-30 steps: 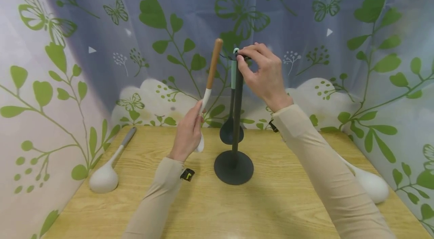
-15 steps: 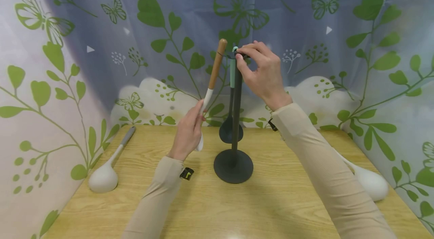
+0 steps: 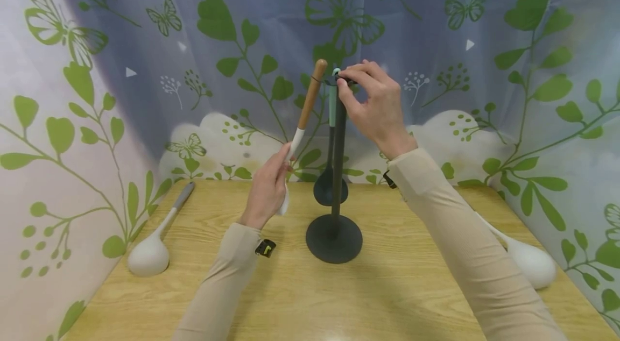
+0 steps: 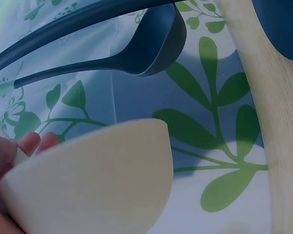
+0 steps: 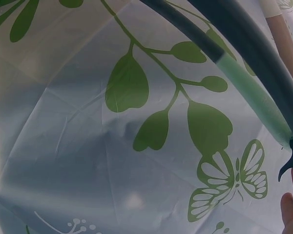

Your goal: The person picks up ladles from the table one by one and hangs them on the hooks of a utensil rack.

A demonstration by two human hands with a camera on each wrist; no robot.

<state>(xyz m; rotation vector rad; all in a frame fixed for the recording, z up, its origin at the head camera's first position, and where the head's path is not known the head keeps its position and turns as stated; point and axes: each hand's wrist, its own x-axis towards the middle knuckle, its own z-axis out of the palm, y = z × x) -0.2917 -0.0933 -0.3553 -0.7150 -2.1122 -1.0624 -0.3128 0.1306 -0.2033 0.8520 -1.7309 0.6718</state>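
While a ladle [image 3: 330, 189] hangs behind, the left hand [image 3: 265, 190] grips a utensil [image 3: 308, 104] (right hand [image 3: 374, 101], the stand [image 3: 338, 163]).

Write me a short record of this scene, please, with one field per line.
Left hand: grips the white neck of a brown-handled utensil, handle up
Right hand: pinches the top of the black stand
Stand: upright on the table
Hanging: black ladle with green handle
Table, left: white ladle with grey handle
Table, right: white utensil, partly hidden by a sleeve
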